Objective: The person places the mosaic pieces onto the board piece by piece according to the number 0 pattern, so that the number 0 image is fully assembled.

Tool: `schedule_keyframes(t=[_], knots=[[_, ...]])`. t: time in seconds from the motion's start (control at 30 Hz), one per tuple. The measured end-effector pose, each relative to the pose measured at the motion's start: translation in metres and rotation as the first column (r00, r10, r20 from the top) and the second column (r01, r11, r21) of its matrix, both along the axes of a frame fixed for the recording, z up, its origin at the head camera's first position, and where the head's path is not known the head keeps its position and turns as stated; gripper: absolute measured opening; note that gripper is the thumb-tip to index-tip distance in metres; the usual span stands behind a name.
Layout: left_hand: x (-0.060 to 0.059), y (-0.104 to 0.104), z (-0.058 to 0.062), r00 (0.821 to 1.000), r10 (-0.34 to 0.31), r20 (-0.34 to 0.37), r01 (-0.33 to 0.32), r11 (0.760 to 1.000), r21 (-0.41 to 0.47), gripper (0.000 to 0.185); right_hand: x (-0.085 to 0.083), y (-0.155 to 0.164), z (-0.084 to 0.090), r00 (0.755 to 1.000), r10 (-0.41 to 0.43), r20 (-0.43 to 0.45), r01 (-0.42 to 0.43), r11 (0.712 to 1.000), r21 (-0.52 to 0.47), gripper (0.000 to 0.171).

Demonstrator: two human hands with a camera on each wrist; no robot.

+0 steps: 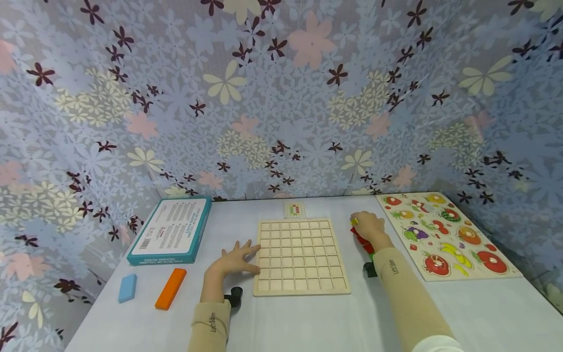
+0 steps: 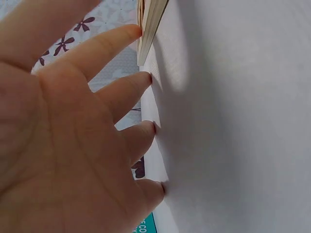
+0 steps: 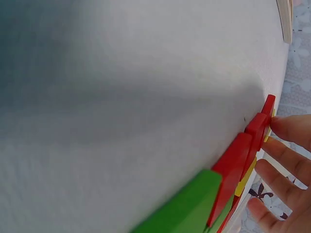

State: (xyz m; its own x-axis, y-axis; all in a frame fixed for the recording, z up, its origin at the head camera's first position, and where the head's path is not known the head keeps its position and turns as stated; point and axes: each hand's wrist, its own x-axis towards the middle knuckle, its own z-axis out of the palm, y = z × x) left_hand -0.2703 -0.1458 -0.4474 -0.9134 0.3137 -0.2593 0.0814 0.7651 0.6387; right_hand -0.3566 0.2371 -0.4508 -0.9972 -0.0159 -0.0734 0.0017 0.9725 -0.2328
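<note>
Flowered cloth (image 1: pixel 272 98) hangs behind a pale desk (image 1: pixel 303 322). Gridded wooden board (image 1: pixel 301 257) lies flat mid-desk. Left hand (image 1: pixel 235 259) at its left edge, fingers spread wide, thumb and forefinger against the rim, other fingertips on the desk. Right hand (image 1: pixel 368 227) beyond the board's right side, over a row of coloured blocks. Thumb and forefinger stand narrow at a yellow block (image 1: pixel 354 221); whether they have closed on it, cannot tell. Red blocks (image 3: pixel 233 160) and a green block (image 3: pixel 182 201) run on toward the wrist.

Handling, by judgement: blocks light, stiff, rather smooth; best pinched across opposite sides. Board likely light and rigid; take it by the rim.

Containers: teal box (image 1: pixel 169 230) lies at far left, printed face up, contents hidden. Blue block (image 1: pixel 127 288) and orange block (image 1: pixel 170 289) on the desk in front of it. Fruit board (image 1: pixel 477 276) at right carries fruit pieces (image 1: pixel 469 235); recesses too small to tell. Small printed card (image 1: pixel 294 209) just behind the gridded board.
</note>
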Motion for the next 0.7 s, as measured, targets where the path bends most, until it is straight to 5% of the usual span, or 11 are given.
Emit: schedule_keyframes(t=[0.7], knots=[[0.0014,-0.0006,-0.0011,1.000,-0.004,-0.026,0.004,1.000,-0.019,0.076,0.0001,-0.0054,0.0028,0.999,-0.049,-0.019,0.047,0.996,-0.080,0.031]])
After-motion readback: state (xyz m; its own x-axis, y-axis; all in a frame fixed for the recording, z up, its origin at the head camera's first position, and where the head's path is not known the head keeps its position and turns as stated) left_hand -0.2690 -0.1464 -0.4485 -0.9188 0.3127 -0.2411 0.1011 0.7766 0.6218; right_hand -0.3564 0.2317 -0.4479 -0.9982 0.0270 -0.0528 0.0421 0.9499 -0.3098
